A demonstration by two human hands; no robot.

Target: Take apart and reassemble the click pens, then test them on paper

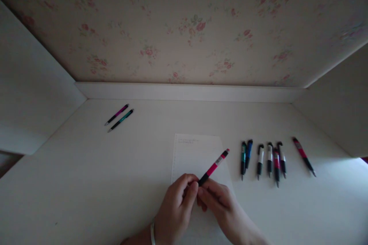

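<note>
A pink and black pen [214,166] is held between my two hands, slanting up to the right with its pink-tipped end away from me. My left hand [178,206] is closed, thumb and fingers pinching near the pen's lower black end. Beside it, my right hand [222,208] is also closed, its fingertips gathered at the same end. The pen's tip is hidden behind the fingers. Below the hands lies a sheet of paper [195,157] with a few faint lines of writing at its top and holes along its left edge.
To the right lie several pens in a loose row, among them a green pen [243,159], a blue pen [248,153] and a white pen [260,160]. A red pen [304,155] lies farther right. At the back left are a purple pen [117,114] and a teal pen [121,120].
</note>
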